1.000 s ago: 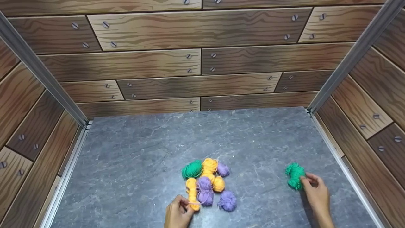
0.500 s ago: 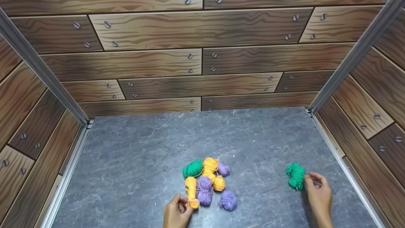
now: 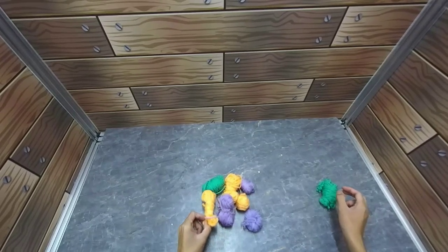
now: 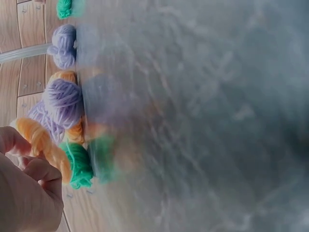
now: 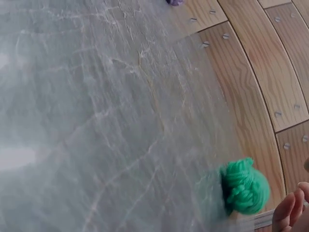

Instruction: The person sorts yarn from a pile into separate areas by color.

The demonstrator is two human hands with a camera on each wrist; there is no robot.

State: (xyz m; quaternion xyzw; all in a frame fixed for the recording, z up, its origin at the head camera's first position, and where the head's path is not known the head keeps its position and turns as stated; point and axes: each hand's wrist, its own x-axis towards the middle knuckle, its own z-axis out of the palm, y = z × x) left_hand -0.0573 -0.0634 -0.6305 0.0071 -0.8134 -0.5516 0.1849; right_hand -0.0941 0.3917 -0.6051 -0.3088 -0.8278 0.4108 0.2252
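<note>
My left hand (image 3: 193,231) pinches the near end of a long yellow yarn skein (image 3: 209,206); in the left wrist view this yellow skein (image 4: 41,142) tilts up off the table. Right beside it lie a purple skein (image 3: 226,210) and a green yarn ball (image 3: 214,184). My right hand (image 3: 352,213) is just right of a separate green yarn skein (image 3: 328,194), its fingers loosely bent with nothing between them. The right wrist view has a small gap between the fingertips (image 5: 289,205) and that green skein (image 5: 247,187).
Behind the purple skein lie a yellow skein (image 3: 232,182), a small yellow ball (image 3: 242,202) and a small purple ball (image 3: 247,186). Another purple ball (image 3: 252,221) sits to the right. The grey marbled table (image 3: 168,150) has wood-patterned walls (image 3: 175,70) on three sides.
The left hand has lifted the yellow skein slightly and drawn it left, away from the purple one. The right hand has let go of the green skein and moved a little right.
</note>
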